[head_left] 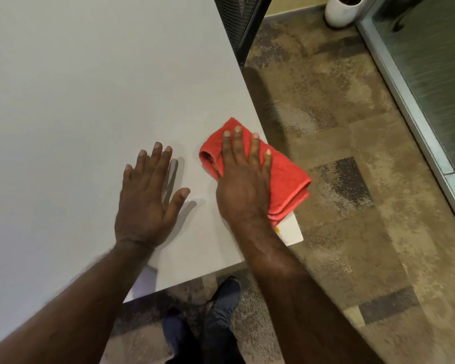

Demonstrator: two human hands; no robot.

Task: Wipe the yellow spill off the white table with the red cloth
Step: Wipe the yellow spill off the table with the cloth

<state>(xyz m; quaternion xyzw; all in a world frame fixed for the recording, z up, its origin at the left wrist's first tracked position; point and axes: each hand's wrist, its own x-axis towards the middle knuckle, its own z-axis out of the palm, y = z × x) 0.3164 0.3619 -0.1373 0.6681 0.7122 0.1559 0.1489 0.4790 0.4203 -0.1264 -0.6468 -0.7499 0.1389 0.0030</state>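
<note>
A folded red cloth lies at the right edge of the white table, partly hanging past the edge. My right hand presses flat on top of it, fingers spread and pointing away from me. A small trace of yellow spill shows on the table corner just beside my right wrist, below the cloth. My left hand rests flat and open on the bare tabletop, a hand's width to the left of the cloth, holding nothing.
The table's right edge and near corner lie right beside the cloth. A dark mesh chair stands at the far right edge. A white pot and a glass partition stand across the patterned carpet. My shoes show below.
</note>
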